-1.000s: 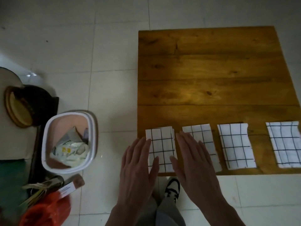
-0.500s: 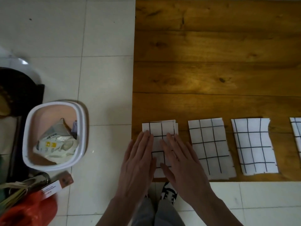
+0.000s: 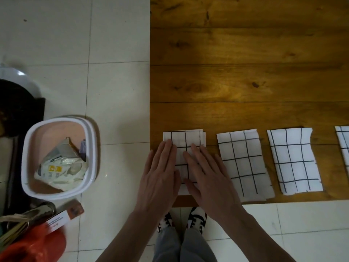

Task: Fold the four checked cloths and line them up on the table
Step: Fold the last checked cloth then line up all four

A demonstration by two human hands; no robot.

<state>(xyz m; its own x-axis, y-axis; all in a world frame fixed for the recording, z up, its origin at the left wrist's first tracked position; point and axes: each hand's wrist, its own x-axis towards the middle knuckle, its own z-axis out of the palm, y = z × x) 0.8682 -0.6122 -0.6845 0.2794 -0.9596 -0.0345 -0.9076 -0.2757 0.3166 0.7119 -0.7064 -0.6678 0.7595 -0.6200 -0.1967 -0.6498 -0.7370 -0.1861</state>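
Four folded white cloths with black checks lie in a row along the near edge of the wooden table (image 3: 245,72). The leftmost cloth (image 3: 184,139) sits at the table's near left corner. My left hand (image 3: 160,176) and my right hand (image 3: 207,176) both press flat on it, fingers straight, covering its lower part. To the right lie the second cloth (image 3: 243,163) and the third cloth (image 3: 294,159). The fourth cloth (image 3: 342,146) is cut off by the right frame edge.
A white bin (image 3: 56,157) holding crumpled wrappers stands on the tiled floor left of the table. An orange bag (image 3: 32,244) and a small box (image 3: 64,218) lie at the lower left. My shoes (image 3: 196,218) show below the table edge.
Both hands moved from beside the leftmost cloth onto it and now press it flat. The view shifted left and closer, pushing the fourth cloth to the frame edge.
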